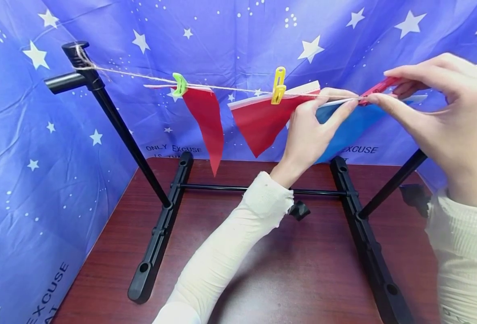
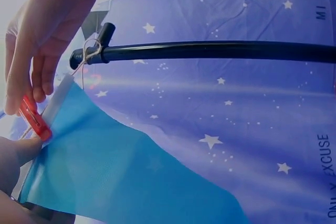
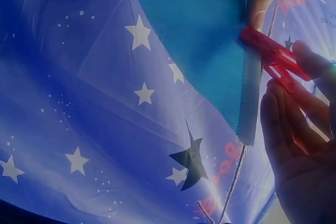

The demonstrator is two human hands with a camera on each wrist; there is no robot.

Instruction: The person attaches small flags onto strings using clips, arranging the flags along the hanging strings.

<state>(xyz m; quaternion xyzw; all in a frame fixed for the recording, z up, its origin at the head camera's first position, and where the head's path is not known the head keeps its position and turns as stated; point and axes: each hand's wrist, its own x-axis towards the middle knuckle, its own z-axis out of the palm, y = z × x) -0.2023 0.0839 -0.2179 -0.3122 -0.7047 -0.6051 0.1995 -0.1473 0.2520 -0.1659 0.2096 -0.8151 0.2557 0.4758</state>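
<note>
A blue pennant [image 1: 345,130] with a white top band hangs against the string [image 1: 137,74] at the right. My left hand [image 1: 309,135] pinches the pennant's top band and the string between thumb and finger. Just right of it, my right hand [image 1: 445,99] grips a red clothespin [image 3: 275,59] by its handle end. In the right wrist view the clothespin's tip is at the white band. Further left, a yellow clothespin [image 1: 279,85] and a green clothespin [image 1: 179,84] sit on the string with a wide red pennant [image 1: 263,119] and a narrow-looking red pennant [image 1: 206,121].
A black frame stands on the brown table [image 1: 303,270], with a left post [image 1: 125,130], a right post [image 1: 396,182] and a crossbar [image 1: 222,187]. The string is tied to the left post's top. A blue star-printed cloth [image 1: 238,40] hangs behind and at the left.
</note>
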